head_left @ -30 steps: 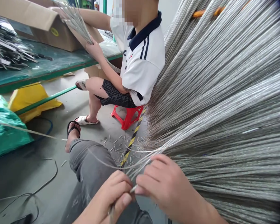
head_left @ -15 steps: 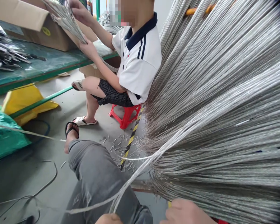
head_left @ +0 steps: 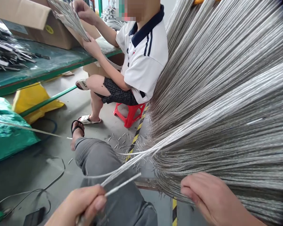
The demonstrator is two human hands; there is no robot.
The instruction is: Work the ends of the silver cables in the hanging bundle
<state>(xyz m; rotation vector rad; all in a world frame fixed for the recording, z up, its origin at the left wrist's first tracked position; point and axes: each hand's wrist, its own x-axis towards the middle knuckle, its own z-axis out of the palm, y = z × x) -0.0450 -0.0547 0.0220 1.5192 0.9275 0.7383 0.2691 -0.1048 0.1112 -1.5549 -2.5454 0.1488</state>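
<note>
Low in the head view, my left hand [head_left: 85,202] is closed around several silvery wires, above my grey-trousered leg [head_left: 96,157]. The gripped wires [head_left: 136,158] run up and right into the large mass; one short wire end [head_left: 124,185] points up and right out of the fist. My right hand [head_left: 205,196] has its fingers curled together beside the lower edge of the big wire bundle [head_left: 214,125]. Whether anything is between its fingertips is hidden.
A seated person [head_left: 146,56] on a red stool [head_left: 129,114] holds a wire bunch ahead. A green-edged table [head_left: 61,64] bears a cardboard box [head_left: 58,34] and metal strips at left. Wire offcuts lie on the floor near striped tape. A green bag [head_left: 9,131] lies at left.
Both hands have risen further into view, my left hand showing the gripped wires and a short wire end. The view has shifted slightly, moving the surroundings to the right.
</note>
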